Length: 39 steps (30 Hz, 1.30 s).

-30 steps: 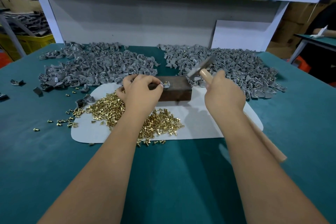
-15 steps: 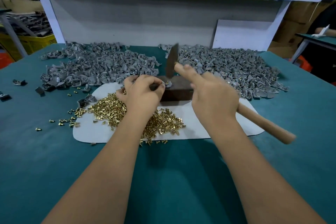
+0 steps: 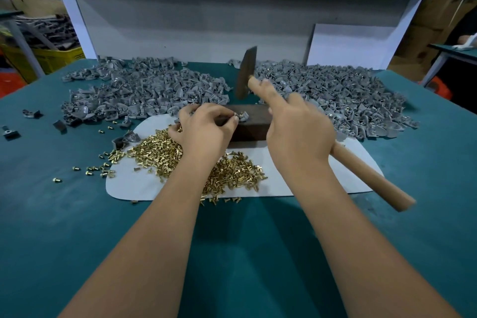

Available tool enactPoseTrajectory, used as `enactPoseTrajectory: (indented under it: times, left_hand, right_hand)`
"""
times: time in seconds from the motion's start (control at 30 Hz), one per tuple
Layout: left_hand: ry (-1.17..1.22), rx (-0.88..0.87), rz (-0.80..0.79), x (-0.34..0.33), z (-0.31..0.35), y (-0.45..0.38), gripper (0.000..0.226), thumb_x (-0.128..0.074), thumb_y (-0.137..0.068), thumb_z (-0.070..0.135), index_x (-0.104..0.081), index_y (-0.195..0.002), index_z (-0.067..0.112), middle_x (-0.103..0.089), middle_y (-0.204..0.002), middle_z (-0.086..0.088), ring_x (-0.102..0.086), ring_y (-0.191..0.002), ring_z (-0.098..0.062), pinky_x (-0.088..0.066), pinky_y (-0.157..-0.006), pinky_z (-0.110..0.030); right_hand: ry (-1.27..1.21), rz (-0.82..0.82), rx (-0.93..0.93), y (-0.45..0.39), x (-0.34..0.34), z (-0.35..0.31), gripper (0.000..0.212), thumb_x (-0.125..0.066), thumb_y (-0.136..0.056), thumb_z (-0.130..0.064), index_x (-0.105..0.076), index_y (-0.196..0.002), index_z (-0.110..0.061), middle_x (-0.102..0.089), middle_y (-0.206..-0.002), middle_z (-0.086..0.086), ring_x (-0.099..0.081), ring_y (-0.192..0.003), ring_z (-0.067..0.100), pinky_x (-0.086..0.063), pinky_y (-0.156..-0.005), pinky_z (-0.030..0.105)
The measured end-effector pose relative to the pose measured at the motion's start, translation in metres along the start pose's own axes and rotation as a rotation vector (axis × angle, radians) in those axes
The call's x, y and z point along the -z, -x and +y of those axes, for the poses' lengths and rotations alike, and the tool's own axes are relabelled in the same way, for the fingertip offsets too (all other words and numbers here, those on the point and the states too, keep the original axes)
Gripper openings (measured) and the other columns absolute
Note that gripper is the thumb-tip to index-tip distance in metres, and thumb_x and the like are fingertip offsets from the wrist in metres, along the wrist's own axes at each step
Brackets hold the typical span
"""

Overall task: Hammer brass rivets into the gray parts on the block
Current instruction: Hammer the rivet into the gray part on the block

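Head view: the left hand [image 3: 204, 129] pinches a gray part [image 3: 242, 116] on top of the dark block [image 3: 254, 124] at centre. The right hand [image 3: 300, 134] grips the hammer [image 3: 246, 72] by its wooden handle, head raised above the block at 12 o'clock. Rivets [image 3: 160, 150] lie heaped on a white mat [image 3: 296, 183] at the block's 7 o'clock; gray heaps [image 3: 144, 88] sit at 10 and 2 o'clock

No legible txt or labels anywhere.
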<state>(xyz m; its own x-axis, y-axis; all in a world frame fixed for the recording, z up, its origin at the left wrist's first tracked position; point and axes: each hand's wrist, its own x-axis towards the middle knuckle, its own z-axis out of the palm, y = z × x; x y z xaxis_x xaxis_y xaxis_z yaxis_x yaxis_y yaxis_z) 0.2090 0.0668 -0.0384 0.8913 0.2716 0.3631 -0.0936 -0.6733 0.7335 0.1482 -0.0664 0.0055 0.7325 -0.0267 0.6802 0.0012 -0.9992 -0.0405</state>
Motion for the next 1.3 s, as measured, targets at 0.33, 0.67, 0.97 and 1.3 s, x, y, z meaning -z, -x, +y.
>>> enactPoseTrajectory:
  times: [0.33, 0.67, 0.97, 1.3]
  left_hand:
    - [0.059, 0.016, -0.049, 0.003, -0.001, 0.003, 0.01, -0.07, -0.085, 0.047, -0.066, -0.077, 0.043, -0.056, -0.108, 0.03, -0.025, -0.133, -0.013, -0.013, -0.105, -0.051]
    - [0.077, 0.061, -0.087, 0.009, 0.004, 0.002, 0.016, -0.066, -0.087, 0.046, -0.062, -0.072, 0.045, -0.049, -0.095, 0.033, -0.023, -0.133, -0.009, -0.012, -0.109, -0.053]
    - [0.139, 0.078, -0.113, 0.012, 0.006, 0.005, 0.019, -0.065, -0.088, 0.044, -0.064, -0.069, 0.042, -0.056, -0.113, 0.029, -0.022, -0.133, -0.009, -0.01, -0.109, -0.055]
    - [0.181, 0.097, -0.133, 0.014, 0.006, 0.005, 0.017, -0.063, -0.089, 0.04, -0.068, -0.072, 0.038, -0.056, -0.113, 0.031, -0.021, -0.131, -0.005, -0.009, -0.11, -0.056]
  right_hand:
    - [-0.021, -0.114, -0.015, 0.003, -0.007, 0.004, 0.062, -0.053, -0.094, -0.019, -0.026, -0.146, -0.039, -0.06, -0.101, 0.003, -0.054, -0.075, 0.025, -0.026, -0.053, 0.03]
    - [-0.016, -0.222, -0.287, 0.0, -0.013, 0.039, 0.05, -0.05, -0.095, -0.013, -0.035, -0.141, -0.028, -0.044, -0.113, 0.013, -0.044, -0.067, 0.027, -0.032, -0.059, 0.034]
    - [0.029, -0.356, -0.391, 0.0, -0.025, 0.056, 0.022, -0.051, -0.092, -0.014, -0.053, -0.114, -0.014, -0.058, -0.107, 0.015, -0.057, -0.088, 0.034, -0.031, -0.059, 0.03]
    - [0.084, -0.382, -0.329, 0.005, -0.032, 0.051, 0.017, -0.053, -0.09, -0.02, -0.064, -0.101, -0.014, -0.062, -0.105, 0.013, -0.056, -0.1, 0.034, -0.034, -0.066, 0.031]
